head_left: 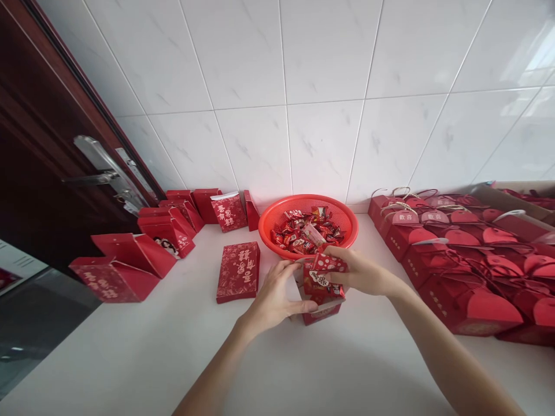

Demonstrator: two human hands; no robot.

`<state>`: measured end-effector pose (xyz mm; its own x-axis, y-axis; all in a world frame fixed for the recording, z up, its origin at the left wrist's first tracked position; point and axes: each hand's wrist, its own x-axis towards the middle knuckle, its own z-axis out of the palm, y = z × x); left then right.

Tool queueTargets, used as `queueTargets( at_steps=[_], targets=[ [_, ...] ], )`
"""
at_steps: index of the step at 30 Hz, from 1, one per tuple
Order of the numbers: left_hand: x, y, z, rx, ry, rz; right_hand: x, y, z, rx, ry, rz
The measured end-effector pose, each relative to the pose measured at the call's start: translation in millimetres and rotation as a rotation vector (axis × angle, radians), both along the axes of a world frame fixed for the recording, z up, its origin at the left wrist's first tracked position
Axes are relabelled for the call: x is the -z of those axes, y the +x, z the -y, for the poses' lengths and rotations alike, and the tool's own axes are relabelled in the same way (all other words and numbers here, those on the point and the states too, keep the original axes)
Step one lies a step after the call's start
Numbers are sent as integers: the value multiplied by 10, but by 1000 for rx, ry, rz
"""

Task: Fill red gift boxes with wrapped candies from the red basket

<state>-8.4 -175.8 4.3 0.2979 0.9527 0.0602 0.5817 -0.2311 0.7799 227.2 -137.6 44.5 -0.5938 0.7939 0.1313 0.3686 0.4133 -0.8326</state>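
In the middle of the white table stands a small open red gift box [321, 315]. My left hand [277, 294] grips its left side, with the thumb across the near wall. Over the box's opening, my right hand [362, 271] pinches red wrapped candy [319, 278] printed with white dots and lettering; whether it is one piece or more I cannot tell. Right behind both hands sits a red-orange plastic basket [265, 234] with many wrapped candies [303, 234] in it. What lies deeper in the box is hidden by the candy and my fingers.
A flat red box [237, 271] lies left of my left hand. Several folded red boxes [125, 268] stand further left, near a dark door [56, 115] with a metal handle. Rows of closed red boxes [463, 300] with cords fill the right side. A tiled wall [325, 144] bounds the back.
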Motion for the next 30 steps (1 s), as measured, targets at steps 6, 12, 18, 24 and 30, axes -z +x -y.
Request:
queueTargets(
  at_steps=[6,12,18,24,30],
  targets=[
    [43,-18,-17,22,47,-17,21,-143,-16,-52,-19,137],
    [32,-12,-11,7,15,-19,66,-199,-27,-71,31,156],
    [79,-16,-21,5,15,-25,113,-257,-21,70,109,248],
    [69,-13,-10,0,34,-23,32,-188,43,-14,161,130],
    [69,-5,4,-12,56,-5,-4,74,127,95,307,76]
  ],
)
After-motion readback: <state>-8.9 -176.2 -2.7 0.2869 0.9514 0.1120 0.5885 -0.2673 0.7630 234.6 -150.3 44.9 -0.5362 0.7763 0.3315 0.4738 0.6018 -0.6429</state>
